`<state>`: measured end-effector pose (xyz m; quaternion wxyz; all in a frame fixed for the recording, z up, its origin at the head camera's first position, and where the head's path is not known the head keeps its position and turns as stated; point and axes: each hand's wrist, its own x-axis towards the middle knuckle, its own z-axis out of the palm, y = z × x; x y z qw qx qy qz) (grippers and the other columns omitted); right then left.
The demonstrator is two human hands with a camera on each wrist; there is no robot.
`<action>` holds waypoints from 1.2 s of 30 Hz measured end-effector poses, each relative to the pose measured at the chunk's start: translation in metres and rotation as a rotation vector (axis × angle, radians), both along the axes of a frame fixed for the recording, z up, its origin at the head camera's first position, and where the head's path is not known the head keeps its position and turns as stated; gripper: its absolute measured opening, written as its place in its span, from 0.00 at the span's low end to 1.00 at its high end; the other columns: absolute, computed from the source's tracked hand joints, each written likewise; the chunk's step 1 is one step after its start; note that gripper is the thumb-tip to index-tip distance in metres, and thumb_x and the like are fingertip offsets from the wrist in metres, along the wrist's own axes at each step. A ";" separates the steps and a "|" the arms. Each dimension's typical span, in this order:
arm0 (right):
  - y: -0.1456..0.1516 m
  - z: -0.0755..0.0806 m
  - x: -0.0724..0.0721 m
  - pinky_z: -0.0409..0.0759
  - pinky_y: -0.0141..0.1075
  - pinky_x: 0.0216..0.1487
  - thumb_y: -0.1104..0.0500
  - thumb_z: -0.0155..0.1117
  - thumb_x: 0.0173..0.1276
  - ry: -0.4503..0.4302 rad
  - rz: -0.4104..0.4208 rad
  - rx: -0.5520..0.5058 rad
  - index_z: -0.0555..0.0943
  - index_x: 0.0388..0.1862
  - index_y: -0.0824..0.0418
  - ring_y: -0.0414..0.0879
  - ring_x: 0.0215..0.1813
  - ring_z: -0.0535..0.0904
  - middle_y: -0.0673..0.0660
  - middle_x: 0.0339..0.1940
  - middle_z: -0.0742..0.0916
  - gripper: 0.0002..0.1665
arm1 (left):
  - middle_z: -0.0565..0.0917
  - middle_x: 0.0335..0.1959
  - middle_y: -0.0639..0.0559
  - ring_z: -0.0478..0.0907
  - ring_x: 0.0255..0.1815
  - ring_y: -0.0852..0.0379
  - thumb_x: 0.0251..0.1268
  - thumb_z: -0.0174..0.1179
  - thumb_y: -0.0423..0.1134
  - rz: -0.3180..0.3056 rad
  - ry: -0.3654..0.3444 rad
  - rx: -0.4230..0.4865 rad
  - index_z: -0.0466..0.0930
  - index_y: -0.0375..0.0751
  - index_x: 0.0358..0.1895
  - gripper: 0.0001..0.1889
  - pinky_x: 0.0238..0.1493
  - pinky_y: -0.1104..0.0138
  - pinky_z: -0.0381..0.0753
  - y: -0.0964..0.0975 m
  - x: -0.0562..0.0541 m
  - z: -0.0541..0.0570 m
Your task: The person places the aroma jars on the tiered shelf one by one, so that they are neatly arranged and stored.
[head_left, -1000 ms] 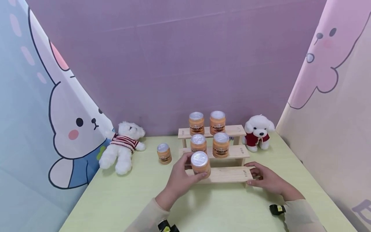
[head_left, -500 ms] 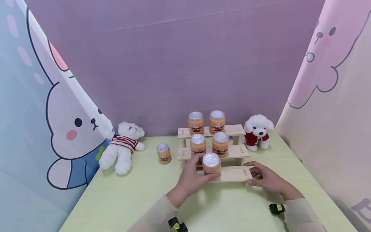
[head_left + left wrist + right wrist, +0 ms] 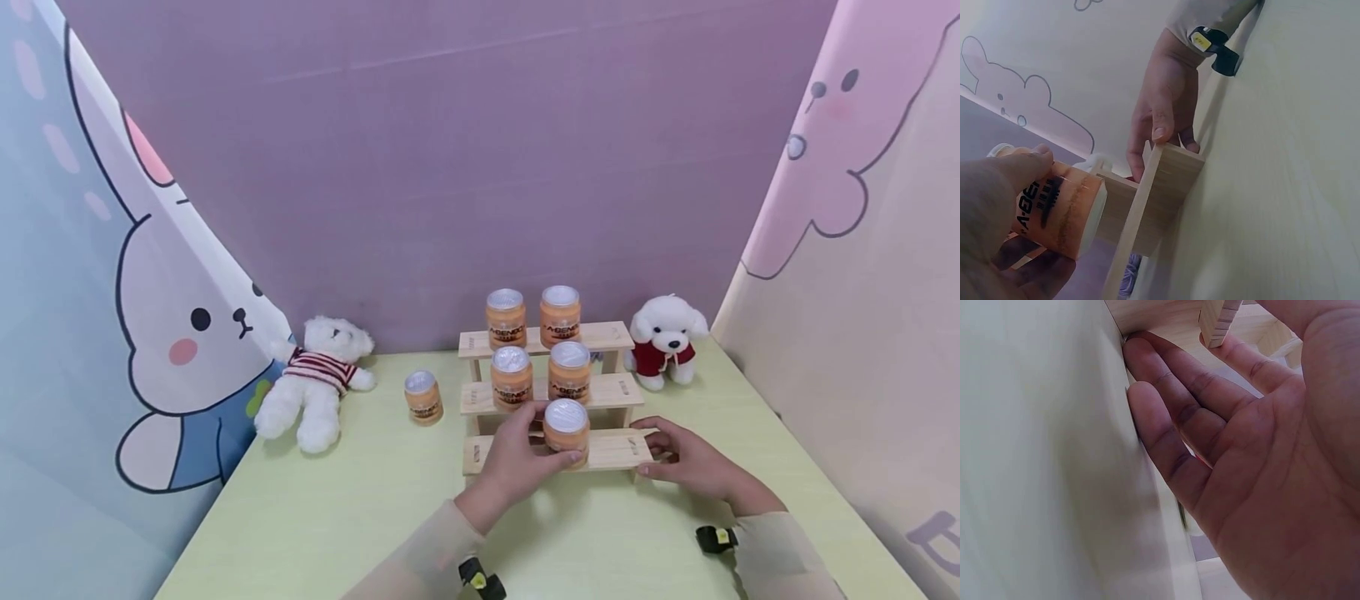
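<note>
My left hand [image 3: 516, 463] grips an orange jar [image 3: 566, 435] with a silvery lid, thumb in front and fingers behind. The jar is over the lowest step of a three-tier wooden display stand [image 3: 617, 448]. In the left wrist view, the jar [image 3: 1063, 209] looks tilted, its base apart from the board. My right hand [image 3: 692, 463] holds the right end of that lowest step. Seen from the left wrist, its thumb lies on the board's front edge. In the right wrist view, some right-hand fingers [image 3: 1154, 412] extend below the board, near the tabletop.
Two matching jars [image 3: 561, 318] stand on the top step and two more jars [image 3: 569, 375] on the middle step. Another jar [image 3: 423, 400] is on the table [image 3: 337, 508] left of the stand. A striped-shirt teddy bear [image 3: 318, 371] and a white toy dog [image 3: 667, 342] flank them.
My left hand has carried the jar rightward along the lowest step, from its left part to about its middle. My right hand stays at the step's end.
</note>
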<state>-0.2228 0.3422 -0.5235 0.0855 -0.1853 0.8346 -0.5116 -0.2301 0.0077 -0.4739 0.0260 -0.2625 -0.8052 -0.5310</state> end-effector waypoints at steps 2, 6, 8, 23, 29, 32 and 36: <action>0.000 0.000 0.000 0.85 0.37 0.45 0.57 0.75 0.70 0.005 0.014 -0.003 0.68 0.74 0.64 0.51 0.50 0.85 0.63 0.54 0.87 0.39 | 0.80 0.56 0.63 0.80 0.56 0.62 0.54 0.82 0.50 0.004 0.002 -0.008 0.74 0.55 0.67 0.37 0.54 0.69 0.84 0.002 -0.001 -0.003; 0.000 -0.001 -0.001 0.85 0.37 0.45 0.57 0.75 0.70 -0.005 0.010 -0.004 0.68 0.75 0.63 0.50 0.50 0.85 0.61 0.53 0.88 0.40 | 0.80 0.56 0.62 0.80 0.55 0.63 0.54 0.82 0.49 0.012 0.008 -0.022 0.75 0.54 0.67 0.37 0.53 0.69 0.84 0.004 -0.004 -0.009; 0.000 -0.001 -0.001 0.84 0.37 0.45 0.57 0.75 0.70 -0.003 0.008 0.000 0.68 0.75 0.63 0.50 0.50 0.85 0.61 0.53 0.88 0.39 | 0.81 0.56 0.63 0.79 0.54 0.64 0.54 0.82 0.49 0.016 0.004 -0.030 0.75 0.54 0.67 0.37 0.52 0.69 0.84 0.005 -0.004 -0.012; 0.000 0.002 -0.001 0.84 0.36 0.45 0.59 0.75 0.70 0.015 0.020 0.000 0.67 0.74 0.65 0.50 0.49 0.85 0.63 0.53 0.88 0.39 | 0.79 0.61 0.59 0.79 0.59 0.62 0.53 0.80 0.35 -0.016 -0.022 -0.061 0.68 0.50 0.72 0.42 0.60 0.65 0.82 0.003 -0.002 -0.018; 0.000 0.003 0.000 0.84 0.36 0.45 0.59 0.75 0.71 0.011 0.018 0.005 0.67 0.74 0.65 0.50 0.49 0.85 0.63 0.53 0.88 0.39 | 0.80 0.58 0.59 0.80 0.56 0.62 0.51 0.82 0.36 -0.005 -0.027 -0.006 0.71 0.49 0.68 0.40 0.57 0.68 0.83 0.008 -0.004 -0.022; 0.000 0.003 0.000 0.84 0.36 0.45 0.59 0.75 0.71 0.012 0.018 0.006 0.67 0.74 0.66 0.49 0.49 0.85 0.63 0.53 0.88 0.39 | 0.80 0.57 0.58 0.80 0.55 0.62 0.51 0.83 0.36 0.009 -0.028 0.005 0.71 0.48 0.66 0.39 0.56 0.68 0.84 0.011 -0.004 -0.022; -0.001 0.003 0.000 0.84 0.36 0.45 0.59 0.74 0.71 0.012 0.020 0.009 0.67 0.74 0.65 0.49 0.49 0.85 0.63 0.52 0.88 0.39 | 0.80 0.56 0.58 0.80 0.54 0.61 0.51 0.83 0.37 0.031 -0.024 -0.009 0.71 0.48 0.66 0.39 0.55 0.66 0.85 0.013 -0.003 -0.020</action>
